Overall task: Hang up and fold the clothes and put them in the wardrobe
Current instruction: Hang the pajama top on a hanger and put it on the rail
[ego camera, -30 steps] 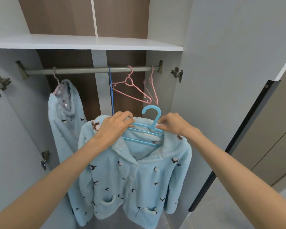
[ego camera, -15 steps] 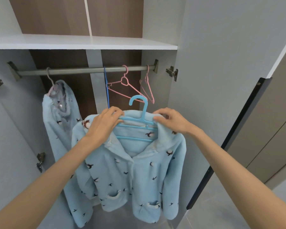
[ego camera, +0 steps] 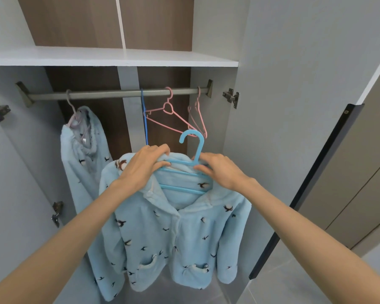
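Observation:
A light blue fleece pajama top (ego camera: 169,233) with small bird prints hangs on a blue plastic hanger (ego camera: 194,150), held up in front of the open wardrobe. My left hand (ego camera: 144,166) grips the hanger's left shoulder together with the collar fabric. My right hand (ego camera: 217,170) grips the hanger's right side near the hook's base. The hook points up, below the grey rail (ego camera: 119,94) and not touching it. A matching blue garment (ego camera: 83,150) hangs from the rail at the left.
Two bare pink hangers (ego camera: 170,115) and a thin dark blue hanger (ego camera: 144,119) hang on the rail's right half. A white shelf (ego camera: 110,58) sits above the rail. Grey wardrobe doors (ego camera: 294,106) stand open on both sides.
Both hands have lifted the top on its hanger slightly higher and closer to the rail; the hook now overlaps the pink hangers in view.

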The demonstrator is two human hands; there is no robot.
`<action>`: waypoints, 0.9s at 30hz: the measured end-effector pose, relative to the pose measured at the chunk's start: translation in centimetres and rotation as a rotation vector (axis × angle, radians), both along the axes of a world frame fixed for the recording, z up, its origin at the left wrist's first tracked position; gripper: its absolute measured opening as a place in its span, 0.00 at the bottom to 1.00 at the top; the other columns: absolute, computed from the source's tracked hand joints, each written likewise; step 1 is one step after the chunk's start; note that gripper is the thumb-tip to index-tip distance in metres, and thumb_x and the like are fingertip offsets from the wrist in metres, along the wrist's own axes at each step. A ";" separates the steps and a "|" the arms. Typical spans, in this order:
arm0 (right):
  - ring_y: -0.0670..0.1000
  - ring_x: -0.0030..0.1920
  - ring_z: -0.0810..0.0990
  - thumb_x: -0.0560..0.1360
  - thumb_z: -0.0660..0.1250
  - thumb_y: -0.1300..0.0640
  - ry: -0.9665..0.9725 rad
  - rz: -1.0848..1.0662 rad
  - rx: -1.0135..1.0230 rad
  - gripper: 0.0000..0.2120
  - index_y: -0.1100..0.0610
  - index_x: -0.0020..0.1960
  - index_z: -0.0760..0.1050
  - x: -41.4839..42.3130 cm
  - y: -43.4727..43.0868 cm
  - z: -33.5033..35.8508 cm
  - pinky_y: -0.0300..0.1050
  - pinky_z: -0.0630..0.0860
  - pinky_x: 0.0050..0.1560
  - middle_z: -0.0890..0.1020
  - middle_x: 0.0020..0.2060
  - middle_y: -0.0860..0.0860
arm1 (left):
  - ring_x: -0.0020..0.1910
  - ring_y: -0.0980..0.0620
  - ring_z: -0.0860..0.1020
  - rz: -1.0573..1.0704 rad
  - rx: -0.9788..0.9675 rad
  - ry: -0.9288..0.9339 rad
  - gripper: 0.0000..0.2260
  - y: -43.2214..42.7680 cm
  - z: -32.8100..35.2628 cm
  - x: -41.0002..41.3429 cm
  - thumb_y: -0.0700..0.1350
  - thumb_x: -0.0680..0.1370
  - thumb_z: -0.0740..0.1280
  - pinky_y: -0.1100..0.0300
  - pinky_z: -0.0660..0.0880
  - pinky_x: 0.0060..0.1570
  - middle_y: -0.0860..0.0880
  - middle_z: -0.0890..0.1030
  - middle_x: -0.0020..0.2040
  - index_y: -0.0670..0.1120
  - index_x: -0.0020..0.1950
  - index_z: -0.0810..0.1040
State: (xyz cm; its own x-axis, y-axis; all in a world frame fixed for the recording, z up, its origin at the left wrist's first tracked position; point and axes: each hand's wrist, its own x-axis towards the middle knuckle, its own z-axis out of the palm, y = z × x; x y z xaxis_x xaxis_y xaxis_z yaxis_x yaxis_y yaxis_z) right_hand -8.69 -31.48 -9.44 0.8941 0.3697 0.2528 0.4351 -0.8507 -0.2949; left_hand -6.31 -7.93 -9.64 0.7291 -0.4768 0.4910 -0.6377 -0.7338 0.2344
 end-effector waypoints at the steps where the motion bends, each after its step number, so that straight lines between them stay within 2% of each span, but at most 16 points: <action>1: 0.50 0.45 0.74 0.81 0.60 0.50 -0.007 0.004 0.011 0.10 0.51 0.61 0.72 -0.2 0.0 -0.2 0.48 0.73 0.49 0.78 0.50 0.47 | 0.43 0.50 0.71 -0.020 -0.026 0.043 0.08 0.3 0.2 0.1 0.47 0.77 0.68 0.56 0.71 0.45 0.49 0.75 0.43 0.47 0.51 0.70; 3: 0.50 0.42 0.73 0.81 0.60 0.52 -0.062 0.002 0.045 0.08 0.54 0.57 0.73 -0.7 0.3 -0.5 0.47 0.72 0.46 0.76 0.46 0.45 | 0.45 0.51 0.73 -0.030 -0.047 0.104 0.12 0.9 0.6 0.3 0.48 0.76 0.70 0.58 0.71 0.46 0.50 0.77 0.46 0.48 0.55 0.72; 6: 0.52 0.43 0.75 0.81 0.60 0.54 -0.133 -0.017 0.046 0.07 0.56 0.55 0.73 -0.9 1.1 0.2 0.48 0.73 0.45 0.77 0.46 0.49 | 0.50 0.50 0.72 0.081 0.012 -0.017 0.17 1.9 1.3 0.9 0.50 0.75 0.71 0.55 0.70 0.49 0.48 0.76 0.52 0.46 0.60 0.73; 9: 0.54 0.43 0.75 0.81 0.60 0.53 -0.170 -0.016 0.004 0.08 0.56 0.56 0.72 -1.0 1.6 1.6 0.50 0.74 0.44 0.77 0.47 0.49 | 0.48 0.49 0.68 0.146 0.052 -0.114 0.14 2.3 2.0 0.8 0.50 0.76 0.69 0.56 0.68 0.47 0.47 0.72 0.51 0.44 0.56 0.73; 11: 0.54 0.44 0.75 0.81 0.59 0.53 -0.194 -0.019 -0.035 0.08 0.56 0.56 0.72 -1.0 1.8 2.2 0.50 0.74 0.43 0.77 0.48 0.50 | 0.48 0.48 0.66 0.160 0.117 -0.132 0.11 2.4 2.3 0.8 0.46 0.77 0.68 0.56 0.67 0.48 0.46 0.71 0.53 0.44 0.56 0.72; 13: 0.54 0.43 0.75 0.82 0.58 0.52 -0.214 -0.030 -0.078 0.09 0.56 0.57 0.71 -1.0 2.0 2.4 0.47 0.71 0.41 0.76 0.48 0.50 | 0.49 0.49 0.65 0.167 0.149 -0.086 0.11 2.6 2.8 0.9 0.41 0.76 0.68 0.54 0.69 0.50 0.46 0.70 0.54 0.44 0.56 0.72; 15: 0.53 0.41 0.73 0.82 0.57 0.51 -0.227 -0.037 -0.150 0.10 0.55 0.59 0.71 -1.0 2.1 2.3 0.44 0.66 0.38 0.74 0.48 0.50 | 0.49 0.48 0.69 0.163 0.143 0.013 0.11 2.9 3.4 1.1 0.38 0.74 0.68 0.54 0.70 0.48 0.49 0.70 0.51 0.46 0.55 0.73; 17: 0.52 0.39 0.71 0.82 0.56 0.51 -0.224 -0.039 -0.194 0.10 0.54 0.59 0.70 -0.9 2.1 2.0 0.42 0.62 0.34 0.73 0.46 0.49 | 0.45 0.49 0.72 0.165 0.097 0.058 0.10 2.9 3.4 1.1 0.38 0.73 0.68 0.57 0.66 0.43 0.52 0.69 0.46 0.47 0.52 0.75; 19: 0.52 0.38 0.70 0.82 0.56 0.51 -0.195 -0.050 -0.194 0.09 0.54 0.59 0.69 -0.9 1.9 1.7 0.41 0.61 0.32 0.71 0.45 0.49 | 0.43 0.47 0.73 0.197 0.028 0.029 0.08 2.7 2.9 0.9 0.38 0.72 0.67 0.55 0.66 0.42 0.52 0.70 0.43 0.47 0.49 0.76; 21: 0.54 0.39 0.73 0.82 0.56 0.50 -0.150 -0.058 -0.189 0.10 0.54 0.58 0.69 -0.9 1.9 1.3 0.44 0.67 0.35 0.70 0.44 0.49 | 0.42 0.46 0.74 0.247 -0.091 -0.014 0.06 2.3 2.2 0.6 0.38 0.72 0.66 0.51 0.70 0.43 0.49 0.73 0.43 0.45 0.48 0.76; 23: 0.56 0.39 0.74 0.82 0.55 0.50 -0.105 -0.064 -0.190 0.10 0.54 0.58 0.68 -0.9 1.8 0.8 0.49 0.72 0.39 0.71 0.44 0.50 | 0.41 0.47 0.73 0.276 -0.230 -0.041 0.06 1.5 1.5 0.4 0.39 0.71 0.67 0.51 0.71 0.43 0.49 0.74 0.42 0.45 0.46 0.76; 27: 0.55 0.38 0.72 0.82 0.56 0.50 -0.050 -0.079 -0.158 0.09 0.53 0.58 0.67 -0.8 2.0 -0.1 0.46 0.68 0.38 0.69 0.44 0.49 | 0.41 0.53 0.74 0.285 -0.530 0.063 0.07 -0.2 -0.1 0.8 0.39 0.71 0.69 0.61 0.70 0.39 0.52 0.75 0.41 0.48 0.46 0.75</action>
State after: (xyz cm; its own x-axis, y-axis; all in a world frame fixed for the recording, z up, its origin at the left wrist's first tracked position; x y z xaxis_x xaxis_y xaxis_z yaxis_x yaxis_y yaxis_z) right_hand -9.53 -29.49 -9.56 0.9098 0.3375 0.2416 0.3758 -0.9169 -0.1343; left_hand -5.51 -8.08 -9.74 0.8275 0.0391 0.5601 -0.4065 -0.6464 0.6457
